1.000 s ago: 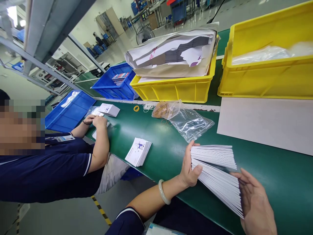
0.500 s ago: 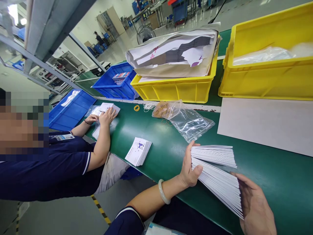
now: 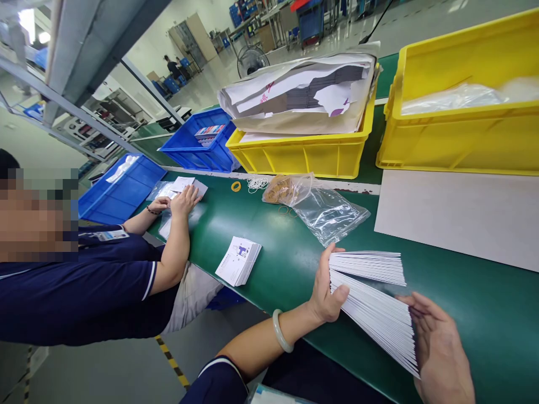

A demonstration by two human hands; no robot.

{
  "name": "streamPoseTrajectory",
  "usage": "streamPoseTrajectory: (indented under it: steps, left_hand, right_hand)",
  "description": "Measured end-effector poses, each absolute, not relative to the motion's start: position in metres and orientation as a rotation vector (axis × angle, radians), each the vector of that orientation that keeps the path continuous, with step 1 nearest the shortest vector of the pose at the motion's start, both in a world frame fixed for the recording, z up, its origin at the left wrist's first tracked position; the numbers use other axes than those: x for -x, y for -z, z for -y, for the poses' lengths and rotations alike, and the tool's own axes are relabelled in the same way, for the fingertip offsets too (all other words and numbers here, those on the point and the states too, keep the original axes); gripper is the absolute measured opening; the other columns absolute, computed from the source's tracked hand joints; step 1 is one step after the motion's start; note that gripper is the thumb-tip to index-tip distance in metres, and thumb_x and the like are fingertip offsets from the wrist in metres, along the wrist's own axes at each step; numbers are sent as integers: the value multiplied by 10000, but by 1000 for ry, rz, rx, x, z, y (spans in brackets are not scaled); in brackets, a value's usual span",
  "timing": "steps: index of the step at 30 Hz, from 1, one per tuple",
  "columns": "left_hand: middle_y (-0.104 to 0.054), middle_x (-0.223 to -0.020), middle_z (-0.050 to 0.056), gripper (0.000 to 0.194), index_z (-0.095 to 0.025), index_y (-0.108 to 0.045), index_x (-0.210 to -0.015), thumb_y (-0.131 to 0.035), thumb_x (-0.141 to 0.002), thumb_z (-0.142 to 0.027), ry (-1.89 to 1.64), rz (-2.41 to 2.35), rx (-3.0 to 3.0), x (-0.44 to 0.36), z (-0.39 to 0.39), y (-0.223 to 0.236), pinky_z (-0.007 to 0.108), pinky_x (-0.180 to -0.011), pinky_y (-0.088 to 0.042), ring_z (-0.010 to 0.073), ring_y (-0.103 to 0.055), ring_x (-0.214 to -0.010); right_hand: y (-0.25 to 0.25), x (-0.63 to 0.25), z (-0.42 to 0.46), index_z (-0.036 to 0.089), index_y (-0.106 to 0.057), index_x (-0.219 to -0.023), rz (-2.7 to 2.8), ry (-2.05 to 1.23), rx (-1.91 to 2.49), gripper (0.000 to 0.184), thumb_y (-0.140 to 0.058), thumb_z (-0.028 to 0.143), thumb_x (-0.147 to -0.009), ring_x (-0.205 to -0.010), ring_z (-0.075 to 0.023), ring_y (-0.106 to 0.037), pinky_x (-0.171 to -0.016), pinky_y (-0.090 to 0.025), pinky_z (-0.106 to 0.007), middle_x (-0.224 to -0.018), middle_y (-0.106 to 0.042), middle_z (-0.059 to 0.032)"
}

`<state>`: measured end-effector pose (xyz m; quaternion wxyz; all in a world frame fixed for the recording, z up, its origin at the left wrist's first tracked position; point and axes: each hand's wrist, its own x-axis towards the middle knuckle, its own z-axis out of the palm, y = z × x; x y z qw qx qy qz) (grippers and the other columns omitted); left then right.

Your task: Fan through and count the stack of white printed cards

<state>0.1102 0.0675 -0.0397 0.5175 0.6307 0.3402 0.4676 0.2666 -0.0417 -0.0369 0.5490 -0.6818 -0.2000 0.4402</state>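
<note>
My left hand [image 3: 330, 289] is closed around the left end of a stack of thin white booklets [image 3: 374, 317]. The booklets fan out to the right in two bunches, with a gap between them. By the right ends of the lower bunch, my right hand [image 3: 442, 348] has its fingers extended and loosely bent, the fingertips at the far corner; its thumb cannot be made out. Left of my hands, a neat pile of printed white booklets [image 3: 238, 261] lies on the green table [image 3: 290, 269].
A clear bag of rubber bands [image 3: 315, 207] lies beyond my left hand, near loose white bands [image 3: 257, 184]. Yellow bins [image 3: 298, 157] [image 3: 458, 134] and blue bins [image 3: 197, 146] line the back. A white board [image 3: 458, 213] lies at right. A co-worker's hands [image 3: 183, 199] handle papers at left.
My right hand has shifted slightly, its fingers loosening a little from the booklet ends. My left hand and the booklets hold almost the same position.
</note>
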Motion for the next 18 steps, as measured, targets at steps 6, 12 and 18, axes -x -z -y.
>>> streamPoseTrajectory:
  steps: [6,12,18]
  left_hand:
    - [-491,-1437,209,905,-110,-243,-1553,-490,-922,-710,-1099,-829,-1510,-110,-67,41,542,-1120,-387,365,-519,-1276]
    - [-499,-1434,201,896,-123,-249,-1548,-482,-919,-717,-1100,-846,-1525,-110,-67,41,540,-1118,-400,360,-523,-1276]
    - [-502,-1432,205,914,-120,-254,-1546,-480,-907,-732,-1084,-859,-1522,-110,-67,40,547,-1116,-407,368,-526,-1272]
  right_hand:
    - [49,-287,43,308,-546,-1464,648,-1099,1731,928,-454,947,-799,-1385,-433,-455,-1092,-406,-639,-1389,-590,-105]
    - [44,-273,49,248,-601,-1272,645,-958,1699,804,-516,903,-814,-1376,-405,-480,-1115,-391,-611,-1468,-540,-137]
    - [48,-281,38,251,-534,-1422,595,-1044,1651,967,-497,960,-766,-1355,-393,-495,-1155,-346,-620,-1343,-615,-126]
